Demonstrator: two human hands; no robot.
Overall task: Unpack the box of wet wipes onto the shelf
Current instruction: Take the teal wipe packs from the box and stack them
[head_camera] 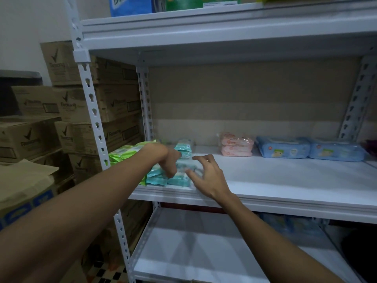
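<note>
Two bare forearms in the foreground, rising from the lower edge toward the left front of the middle shelf (285, 180). Below them, a white lower shelf (204, 252). At far lower left, outside the rack's front post, a cardboard box (20, 186) with a raised flap.

Left hand (169, 160): wrist bent, fingers curled downward and held close together, tips on the front stack of teal wipe packs (179, 180). Blurred here, so pinching and mere pressing not told apart.

Right hand (208, 176): fingers spread and slightly bent, tips touching the right side of the same stack, palm over the shelf's front edge.

Just left of the teal stack and touching it, green wipe packs (122, 153), partly hidden by the left forearm. Directly behind, a second, smaller teal stack (184, 151).

Farther back and well apart to the right, along the rear of the same shelf: pink wipe packs (236, 145) stacked three high, then two blue wipe packs (283, 148) lying side by side and touching.

Beyond the rack's left posts, brown cartons (98, 103) piled in several tiers against the wall.

Overhead, an upper shelf (204, 23) with blue and green packages.
</note>
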